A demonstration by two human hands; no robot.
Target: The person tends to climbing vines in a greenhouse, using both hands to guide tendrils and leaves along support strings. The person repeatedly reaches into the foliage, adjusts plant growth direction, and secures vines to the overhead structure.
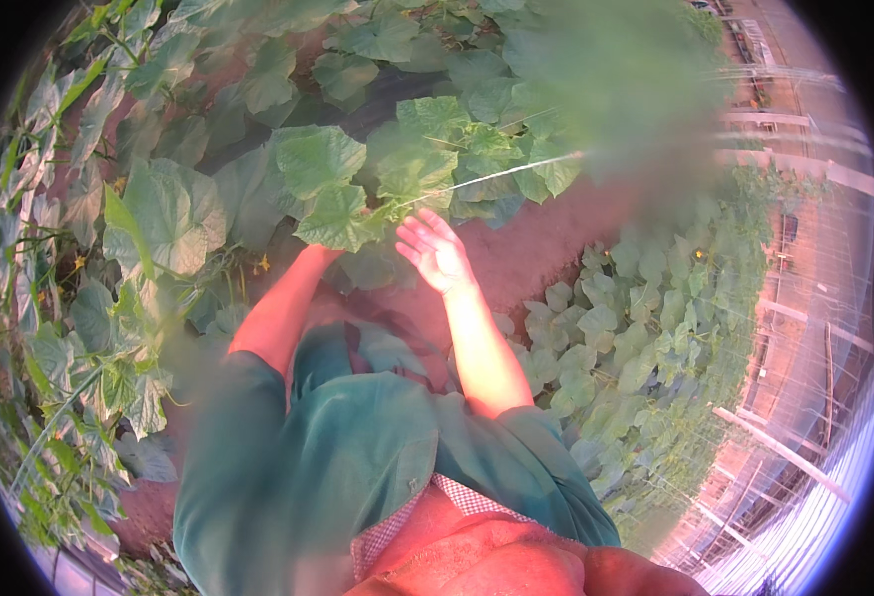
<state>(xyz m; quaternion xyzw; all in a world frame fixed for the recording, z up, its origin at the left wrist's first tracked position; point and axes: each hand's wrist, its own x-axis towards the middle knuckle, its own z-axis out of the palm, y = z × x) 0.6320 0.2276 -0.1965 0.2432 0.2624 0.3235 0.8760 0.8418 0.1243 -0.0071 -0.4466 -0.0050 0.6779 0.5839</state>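
Note:
My left hand (323, 254) reaches in behind a cucumber leaf (338, 220), which covers its fingers. What it holds there cannot be seen. My right hand (435, 253) is raised beside the same vine, palm showing and fingers extended, with nothing visible in it. Its fingertips are just below a pale twine (511, 170) that slants up to the right from the vine's stem (392, 210). Broad green leaves (320, 160) of this cucumber plant stand right above both hands.
Dense vines with a few yellow flowers (80, 262) line the left side. Bare soil (511, 257) runs between them and another plant row (615, 320) on the right. A blurred leaf (623, 67) hangs close to the camera. Pale greenhouse bars (779, 451) cross the far right.

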